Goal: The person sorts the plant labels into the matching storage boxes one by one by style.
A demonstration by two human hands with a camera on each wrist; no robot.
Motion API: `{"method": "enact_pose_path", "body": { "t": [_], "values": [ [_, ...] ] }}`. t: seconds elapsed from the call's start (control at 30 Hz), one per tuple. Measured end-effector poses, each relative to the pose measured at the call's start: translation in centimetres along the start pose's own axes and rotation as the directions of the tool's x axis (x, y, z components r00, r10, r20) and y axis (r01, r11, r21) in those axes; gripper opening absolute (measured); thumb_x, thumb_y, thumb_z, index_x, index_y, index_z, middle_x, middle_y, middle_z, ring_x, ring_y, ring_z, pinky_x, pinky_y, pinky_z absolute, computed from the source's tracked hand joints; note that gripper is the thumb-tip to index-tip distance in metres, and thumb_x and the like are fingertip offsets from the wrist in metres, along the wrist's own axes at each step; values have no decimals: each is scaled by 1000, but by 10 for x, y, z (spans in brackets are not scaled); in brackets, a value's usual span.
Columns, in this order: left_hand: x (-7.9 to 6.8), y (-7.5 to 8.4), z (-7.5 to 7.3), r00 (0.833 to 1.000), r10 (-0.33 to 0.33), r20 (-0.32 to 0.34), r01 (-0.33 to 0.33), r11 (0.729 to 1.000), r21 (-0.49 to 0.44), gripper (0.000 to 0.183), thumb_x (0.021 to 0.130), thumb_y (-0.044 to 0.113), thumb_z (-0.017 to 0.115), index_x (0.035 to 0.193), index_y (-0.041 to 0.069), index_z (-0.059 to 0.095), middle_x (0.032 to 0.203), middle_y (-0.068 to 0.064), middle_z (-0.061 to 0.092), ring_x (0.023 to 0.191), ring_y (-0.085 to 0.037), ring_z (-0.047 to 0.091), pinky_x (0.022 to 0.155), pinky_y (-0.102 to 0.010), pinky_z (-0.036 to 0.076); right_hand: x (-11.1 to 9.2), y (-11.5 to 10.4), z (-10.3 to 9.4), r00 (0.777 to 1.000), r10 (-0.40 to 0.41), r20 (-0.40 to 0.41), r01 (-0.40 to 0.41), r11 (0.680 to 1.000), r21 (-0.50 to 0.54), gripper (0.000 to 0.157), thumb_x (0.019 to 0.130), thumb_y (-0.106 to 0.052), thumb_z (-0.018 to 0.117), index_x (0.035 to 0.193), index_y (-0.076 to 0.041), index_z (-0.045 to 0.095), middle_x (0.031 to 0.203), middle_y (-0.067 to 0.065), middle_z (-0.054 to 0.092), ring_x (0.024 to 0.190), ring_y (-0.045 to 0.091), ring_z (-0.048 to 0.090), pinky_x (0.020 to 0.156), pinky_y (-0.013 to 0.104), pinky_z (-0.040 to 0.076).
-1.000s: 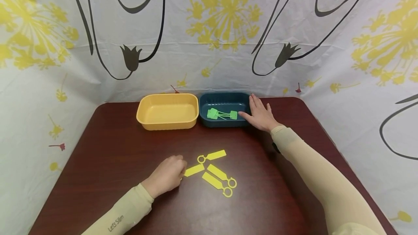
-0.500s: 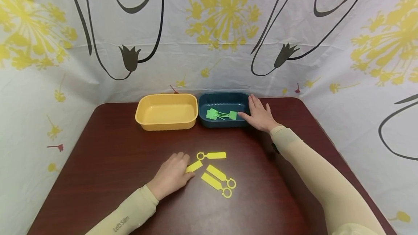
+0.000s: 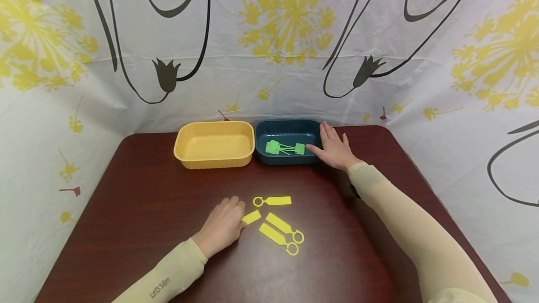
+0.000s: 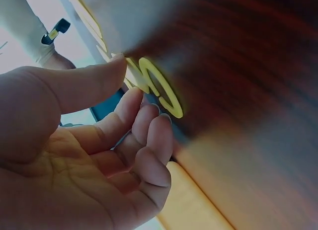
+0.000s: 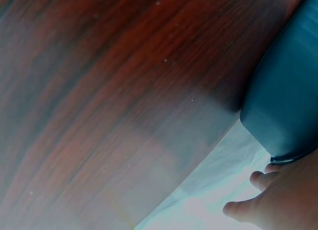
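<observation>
My left hand is at a yellow ring-ended tag on the table. In the left wrist view, the thumb and index finger pinch this tag beside its ring; the other fingers are curled. The head view hides its ring end beneath the hand. Three similar tags lie to the right: the upper tag, the middle tag and the lower tag. My right hand rests on the right rim of a dark blue tray, fingers spread. Inside are several green tags with thin stems.
A yellow tray stands left of the blue one, right against it, with its bare floor showing. Both are at the back of the dark wooden table. A patterned cloth hangs behind and along both sides.
My left hand has shifted slightly right and its thumb has drawn in at the tag. The upper yellow tag has turned a little, now lying nearly level. My right hand stays put.
</observation>
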State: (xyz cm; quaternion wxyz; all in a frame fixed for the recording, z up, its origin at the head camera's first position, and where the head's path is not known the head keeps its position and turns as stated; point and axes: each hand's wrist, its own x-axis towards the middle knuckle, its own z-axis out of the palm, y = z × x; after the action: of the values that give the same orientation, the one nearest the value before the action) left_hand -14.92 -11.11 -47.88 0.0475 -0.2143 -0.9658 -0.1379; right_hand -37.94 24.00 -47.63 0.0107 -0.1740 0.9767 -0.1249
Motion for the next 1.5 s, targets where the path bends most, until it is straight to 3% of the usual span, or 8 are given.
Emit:
{"method": "enact_pose_path", "body": {
  "t": [0.17, 0.37, 0.63, 0.9, 1.23, 1.5],
  "values": [
    [0, 0, 0, 1000, 8, -7, -8, 1000, -10, 33, 73, 12, 91, 78, 7, 59, 71, -2, 47, 64, -21, 47, 58, -35, 44, 0, 0, 0, 1000, 1, 4, -1, 1000, -1, 103, 94, -77, 36, 161, -6, 1, 169, 11, -3, 154, 32, 4, 113, 69, 2],
    [3, 0, -1, 1000, -9, -5, 8, 995, -104, 42, 71, 8, 91, 70, 14, 49, 64, 3, 43, 59, -14, 43, 54, -30, 40, 0, 1, -1, 1000, 0, 6, 0, 1000, 7, 105, 94, -78, 36, 161, -5, 1, 168, 13, -2, 153, 33, 3, 113, 70, 0],
    [6, -2, -2, 1000, 7, -7, -8, 985, -172, 35, 74, 7, 89, 69, 15, 55, 65, 7, 44, 60, -11, 43, 56, -28, 40, 2, 0, -2, 1000, 4, 7, -4, 1000, -1, 106, 93, -78, 35, 161, -5, 1, 169, 12, -3, 154, 33, 3, 113, 70, 2],
    [6, -2, -9, 999, -14, 33, 22, 972, -235, 29, 80, 6, 84, 70, 15, 59, 67, 7, 48, 61, -11, 47, 58, -31, 43, 1, 0, -1, 1000, 11, 7, -11, 1000, 9, 106, 93, -78, 36, 161, -5, 2, 169, 11, -3, 154, 32, 2, 114, 69, -1],
    [8, -9, -18, 998, -44, 32, 51, 972, -228, 27, 82, 8, 83, 72, 18, 60, 68, 8, 49, 62, -10, 47, 58, -28, 43, 1, -1, -1, 1000, 8, 11, -8, 1000, 19, 105, 94, -77, 37, 161, -6, 1, 169, 10, -4, 154, 33, 2, 113, 69, -3],
    [15, -18, -36, 996, -87, 7, 86, 974, -210, 22, 81, 6, 84, 77, 15, 65, 70, 6, 50, 64, -13, 47, 60, -31, 45, 1, 0, 1, 1000, 11, 17, -11, 1000, 15, 105, 93, -78, 35, 161, -7, -1, 169, 10, -5, 153, 34, 1, 114, 68, -4]
  ]
}}
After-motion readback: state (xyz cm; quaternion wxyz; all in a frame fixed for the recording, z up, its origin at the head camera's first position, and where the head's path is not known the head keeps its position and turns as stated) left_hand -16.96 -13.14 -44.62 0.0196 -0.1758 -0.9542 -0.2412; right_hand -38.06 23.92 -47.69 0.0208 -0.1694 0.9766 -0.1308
